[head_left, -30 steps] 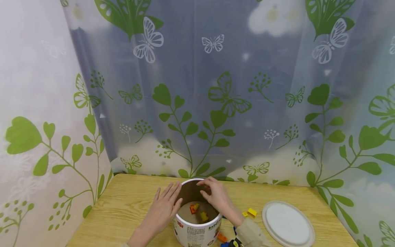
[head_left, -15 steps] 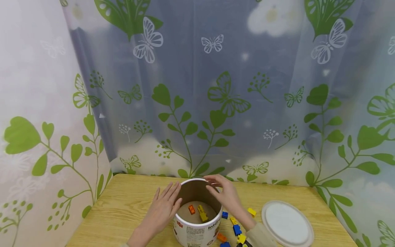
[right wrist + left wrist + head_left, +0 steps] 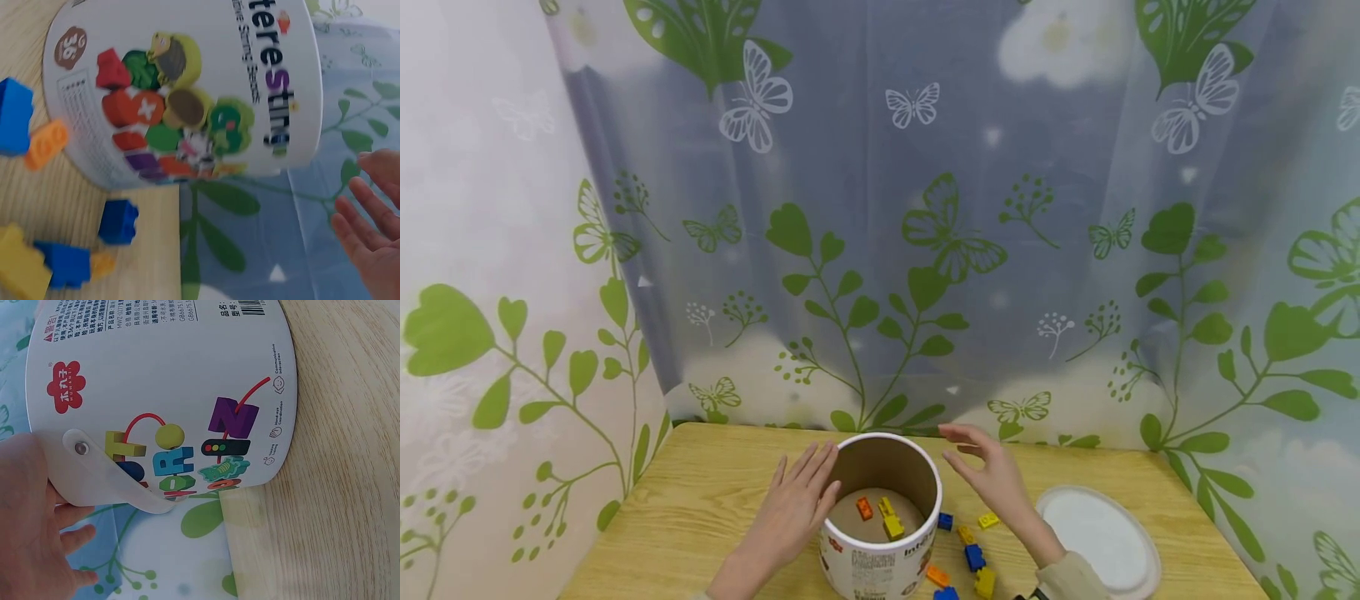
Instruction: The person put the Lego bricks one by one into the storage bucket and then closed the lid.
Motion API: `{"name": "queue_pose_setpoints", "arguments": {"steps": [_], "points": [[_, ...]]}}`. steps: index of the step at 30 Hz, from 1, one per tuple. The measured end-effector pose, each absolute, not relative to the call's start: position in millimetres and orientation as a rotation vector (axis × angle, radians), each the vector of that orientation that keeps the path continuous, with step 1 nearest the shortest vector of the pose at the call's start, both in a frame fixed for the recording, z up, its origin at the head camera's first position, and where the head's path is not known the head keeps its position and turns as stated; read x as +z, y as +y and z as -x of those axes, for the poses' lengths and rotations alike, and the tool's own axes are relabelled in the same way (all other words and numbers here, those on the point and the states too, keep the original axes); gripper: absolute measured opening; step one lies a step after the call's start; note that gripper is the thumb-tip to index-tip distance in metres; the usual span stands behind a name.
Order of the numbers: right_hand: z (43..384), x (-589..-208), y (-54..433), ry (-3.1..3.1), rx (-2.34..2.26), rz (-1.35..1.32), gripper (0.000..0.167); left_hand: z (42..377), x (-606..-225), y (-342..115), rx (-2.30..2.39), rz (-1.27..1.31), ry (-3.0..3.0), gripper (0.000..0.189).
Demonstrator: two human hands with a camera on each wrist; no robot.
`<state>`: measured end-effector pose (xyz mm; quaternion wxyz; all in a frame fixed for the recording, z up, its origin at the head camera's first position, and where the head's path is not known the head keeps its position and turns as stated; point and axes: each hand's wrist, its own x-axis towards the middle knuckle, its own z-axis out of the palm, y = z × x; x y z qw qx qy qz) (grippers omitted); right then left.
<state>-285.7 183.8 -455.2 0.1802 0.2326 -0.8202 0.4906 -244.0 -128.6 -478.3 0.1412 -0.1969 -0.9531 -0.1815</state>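
Observation:
A white printed bucket (image 3: 874,567) stands on the table, its mouth uncovered. On its floor lie an orange building block (image 3: 865,508) and yellow building blocks (image 3: 891,525). My left hand (image 3: 793,504) rests with straight fingers against the left side of the rim; a white strap handle (image 3: 119,475) hangs beside it in the left wrist view. To the right of the bucket, my right hand (image 3: 996,475) hovers with loosely bent fingers and nothing in it. Below that hand are a blue block (image 3: 974,557), a yellow block (image 3: 985,582) and several others.
The round white lid (image 3: 1101,537) lies at the right of the wooden table (image 3: 700,475). Another blue block (image 3: 119,222) sits close to the bucket's wall in the right wrist view. A patterned curtain (image 3: 880,250) hangs behind the table.
My right hand has come out from over the bucket's mouth and moved right. The blocks inside have settled apart on the bucket floor. My left hand has stayed at the rim.

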Motion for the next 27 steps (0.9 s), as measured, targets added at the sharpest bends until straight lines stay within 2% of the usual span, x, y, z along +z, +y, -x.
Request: {"name": "queue_pose_setpoints", "arguments": {"steps": [13,27], "points": [[290.7,-487.5,235.0,-2.492,1.258,-0.347,0.039,245.9,-481.3,-129.4,-0.515,0.574,-2.752,0.056],[293.6,-524.4,264.7,-2.729,1.095,-0.283,0.044,246.9,-481.6,-129.0,-0.518,0.562,-2.761,0.055]]}}
